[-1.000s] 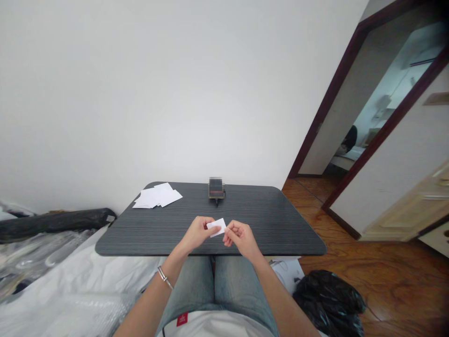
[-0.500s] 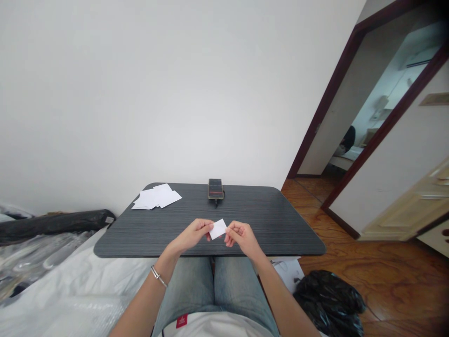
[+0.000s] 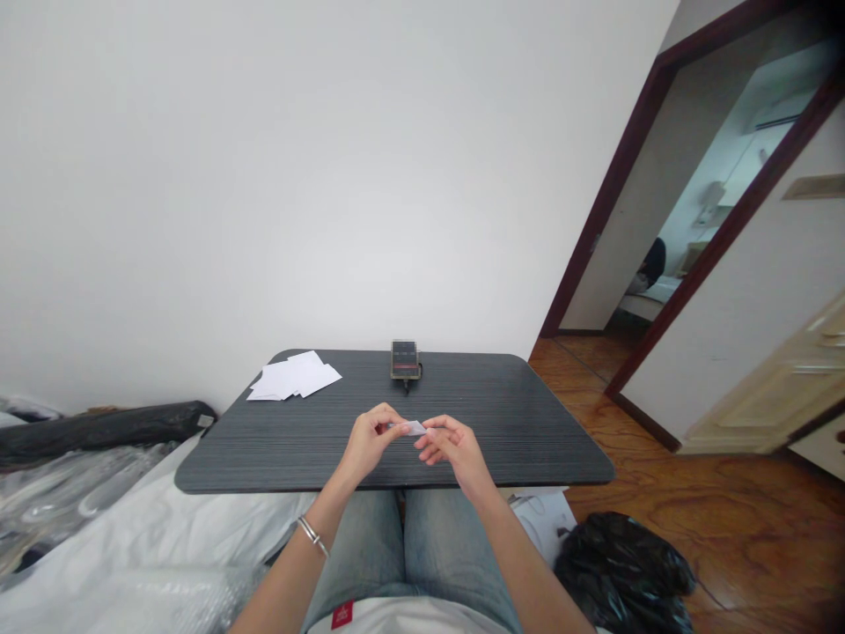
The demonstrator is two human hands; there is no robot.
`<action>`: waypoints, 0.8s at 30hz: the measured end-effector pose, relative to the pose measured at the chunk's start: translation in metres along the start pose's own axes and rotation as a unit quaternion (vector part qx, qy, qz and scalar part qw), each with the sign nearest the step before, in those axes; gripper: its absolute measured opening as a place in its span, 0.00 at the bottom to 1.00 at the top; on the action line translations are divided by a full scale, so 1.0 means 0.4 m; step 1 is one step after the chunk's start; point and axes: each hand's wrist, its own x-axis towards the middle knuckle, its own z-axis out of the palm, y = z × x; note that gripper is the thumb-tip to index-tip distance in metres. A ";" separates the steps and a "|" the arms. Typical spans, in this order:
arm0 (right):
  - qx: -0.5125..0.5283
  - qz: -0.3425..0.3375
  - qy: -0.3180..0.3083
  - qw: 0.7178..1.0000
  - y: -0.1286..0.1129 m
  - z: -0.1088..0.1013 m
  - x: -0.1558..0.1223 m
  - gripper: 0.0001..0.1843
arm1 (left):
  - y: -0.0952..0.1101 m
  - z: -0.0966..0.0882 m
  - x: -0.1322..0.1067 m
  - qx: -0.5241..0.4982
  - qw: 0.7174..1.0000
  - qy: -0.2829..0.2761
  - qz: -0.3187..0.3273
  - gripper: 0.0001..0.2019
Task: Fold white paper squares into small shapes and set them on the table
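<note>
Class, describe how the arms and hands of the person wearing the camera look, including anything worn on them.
The left hand and right hand are ungloved. No sleeve shows on the left forearm or right forearm. A slim, silver-coloured, metallic-looking bracelet circles the left one; none shows on the right.

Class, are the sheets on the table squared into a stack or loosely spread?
Loosely spread: the sheets overlap unevenly, with corners jutting out at different angles on the table.
</note>
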 end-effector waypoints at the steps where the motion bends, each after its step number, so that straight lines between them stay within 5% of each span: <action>1: 0.010 0.002 -0.002 1.000 0.000 0.001 -0.001 0.11 | -0.002 0.003 -0.001 -0.005 1.000 0.010 0.005 0.07; 12: -0.033 -0.073 0.064 0.995 0.012 0.004 -0.004 0.07 | 0.010 0.017 -0.025 -0.169 0.985 0.021 -0.013 0.08; 17: -0.079 -0.092 0.042 0.992 0.021 0.005 -0.012 0.08 | 0.008 0.028 -0.026 -0.250 0.963 0.025 -0.095 0.10; 24: -0.146 -0.152 0.008 0.978 0.024 0.002 -0.023 0.08 | 0.016 0.035 -0.028 -0.243 0.963 0.026 -0.113 0.11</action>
